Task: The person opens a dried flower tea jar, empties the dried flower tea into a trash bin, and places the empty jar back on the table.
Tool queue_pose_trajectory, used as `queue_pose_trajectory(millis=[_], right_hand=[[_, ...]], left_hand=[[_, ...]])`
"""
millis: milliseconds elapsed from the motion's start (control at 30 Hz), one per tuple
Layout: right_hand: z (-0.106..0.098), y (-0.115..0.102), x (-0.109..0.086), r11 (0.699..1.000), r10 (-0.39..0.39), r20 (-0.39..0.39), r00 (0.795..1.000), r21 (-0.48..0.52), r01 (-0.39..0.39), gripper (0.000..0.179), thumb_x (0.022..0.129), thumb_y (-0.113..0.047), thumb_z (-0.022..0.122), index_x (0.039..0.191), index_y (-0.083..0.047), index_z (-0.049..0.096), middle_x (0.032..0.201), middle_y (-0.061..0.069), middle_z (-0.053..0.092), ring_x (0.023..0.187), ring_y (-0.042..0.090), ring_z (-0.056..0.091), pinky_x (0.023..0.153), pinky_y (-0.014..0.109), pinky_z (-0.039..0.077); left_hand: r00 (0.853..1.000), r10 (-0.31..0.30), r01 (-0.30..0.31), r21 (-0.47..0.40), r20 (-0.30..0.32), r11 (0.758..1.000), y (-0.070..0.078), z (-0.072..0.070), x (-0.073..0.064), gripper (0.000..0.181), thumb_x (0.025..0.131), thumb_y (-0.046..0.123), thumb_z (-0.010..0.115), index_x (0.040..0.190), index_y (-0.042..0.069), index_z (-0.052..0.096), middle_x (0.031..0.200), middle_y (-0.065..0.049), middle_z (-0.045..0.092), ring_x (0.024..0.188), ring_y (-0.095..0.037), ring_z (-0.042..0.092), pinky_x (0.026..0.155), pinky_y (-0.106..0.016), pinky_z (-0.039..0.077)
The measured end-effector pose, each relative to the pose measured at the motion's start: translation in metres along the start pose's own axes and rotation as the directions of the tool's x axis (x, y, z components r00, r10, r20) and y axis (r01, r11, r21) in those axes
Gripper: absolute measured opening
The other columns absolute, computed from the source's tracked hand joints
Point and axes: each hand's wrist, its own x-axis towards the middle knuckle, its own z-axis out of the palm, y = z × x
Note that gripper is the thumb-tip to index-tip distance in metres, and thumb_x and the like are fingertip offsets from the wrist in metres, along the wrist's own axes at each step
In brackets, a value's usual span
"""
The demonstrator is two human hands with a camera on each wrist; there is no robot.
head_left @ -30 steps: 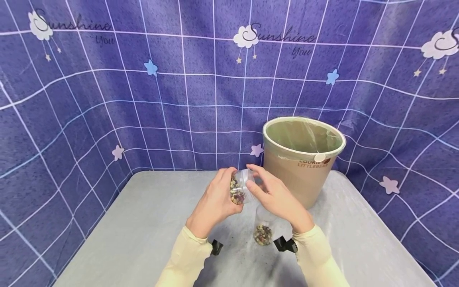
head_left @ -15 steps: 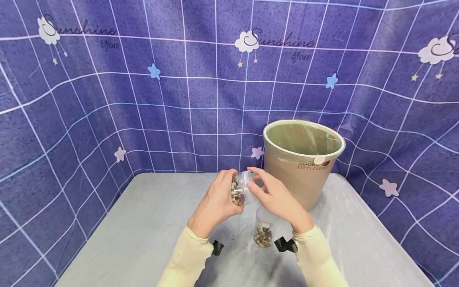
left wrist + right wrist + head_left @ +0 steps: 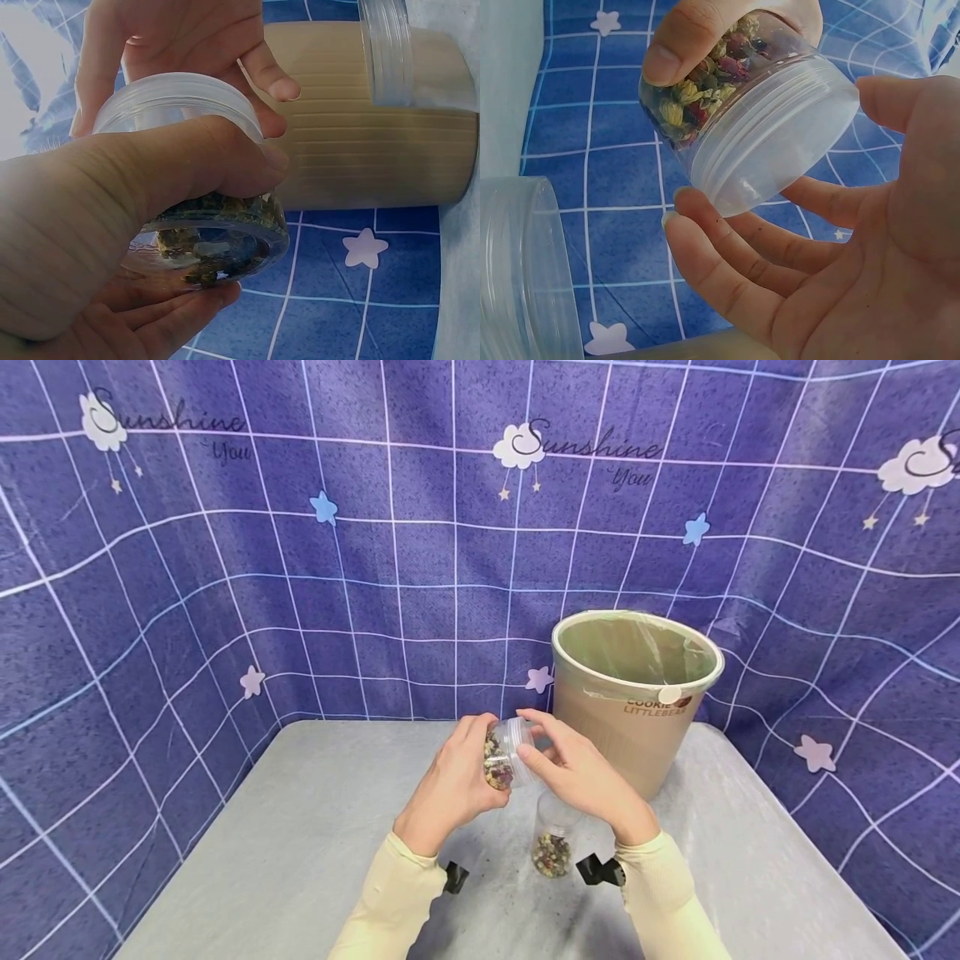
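Upper jar (image 3: 510, 753) partly behind left grip (image 3: 453, 774)

On the left, the worktop (image 3: 322, 835) offers a broad open stretch, where a hand could pass from the near edge to the curtain (image 3: 375, 610) that walls off the back. The bin (image 3: 652, 747) is the tall obstacle at the back right, just behind the right hand (image 3: 581, 777); its mouth is open from above. The lower jar (image 3: 552, 853) stands upright below the hands, interrupting the way between the forearms. The upper jar (image 3: 498, 760) takes up the space between the left hand (image 3: 450, 781) and the right fingers, though a gap opens before the right palm.
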Motion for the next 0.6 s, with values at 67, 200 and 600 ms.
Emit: queue_pose_trajectory(millis=[67,200,600], right_hand=[[0.0001,0.0010,0.0001,1.000,-0.005,0.003,1.000,0.002,0.005,0.055,0.103,-0.041,0.060,0.155,-0.028,0.045,0.134,0.010,0.065,0.088,0.008,0.068,0.085,0.037,0.055],[0.0001,0.0024,0.0003,1.000,-0.017,0.008,1.000,0.011,0.017,0.056,0.103,-0.039,0.061,0.155,-0.028,0.044,0.137,0.010,0.063,0.092,0.012,0.069,0.086,0.037,0.056],[-0.0007,0.0059,0.0005,0.998,-0.054,0.028,0.998,0.027,0.053,0.060,0.102,-0.037,0.063,0.157,-0.029,0.041,0.142,0.009,0.060,0.099,0.019,0.069,0.085,0.034,0.057]], left_hand=[[1.000,-0.004,0.004,-0.002,0.001,1.000,-0.0001,0.0001,-0.0001,0.091,0.055,0.008,0.094,0.136,0.004,0.053,0.121,-0.011,0.058,0.099,-0.025,0.061,0.089,-0.041,0.056],[1.000,-0.007,0.007,-0.001,0.002,1.000,-0.0004,0.0004,-0.0002,0.091,0.055,0.008,0.094,0.136,0.005,0.053,0.121,-0.011,0.059,0.099,-0.024,0.061,0.089,-0.040,0.056],[1.000,-0.019,0.019,0.007,0.008,1.000,-0.0027,0.0013,0.0006,0.092,0.056,0.009,0.095,0.137,0.005,0.053,0.122,-0.010,0.059,0.100,-0.024,0.062,0.089,-0.040,0.056]])
